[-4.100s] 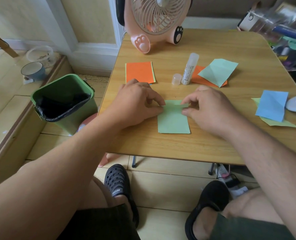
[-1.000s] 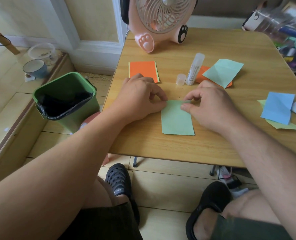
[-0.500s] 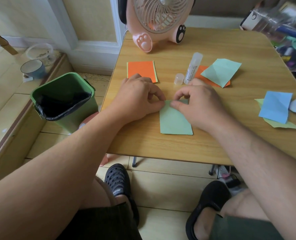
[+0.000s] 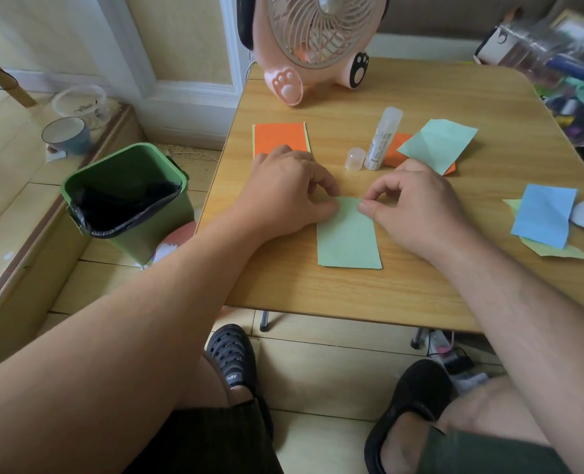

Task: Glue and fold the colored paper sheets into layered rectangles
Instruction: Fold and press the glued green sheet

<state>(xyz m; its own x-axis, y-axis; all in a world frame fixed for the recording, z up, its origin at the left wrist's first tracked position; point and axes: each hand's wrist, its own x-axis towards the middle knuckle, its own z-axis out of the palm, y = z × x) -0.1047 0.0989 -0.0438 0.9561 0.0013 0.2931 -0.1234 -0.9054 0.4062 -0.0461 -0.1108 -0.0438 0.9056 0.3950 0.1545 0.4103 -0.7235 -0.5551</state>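
My left hand [image 4: 285, 193] and right hand [image 4: 415, 208] pinched the green paper [image 4: 348, 239] at frame center, hiding its top edge.

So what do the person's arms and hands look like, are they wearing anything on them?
Nothing is worn on them. The left hand and right hand have no gloves, and no rings, watch or bracelet show. Both forearms are uncovered, with no sleeves in view. Lower down there are dark green shorts and black clog shoes.
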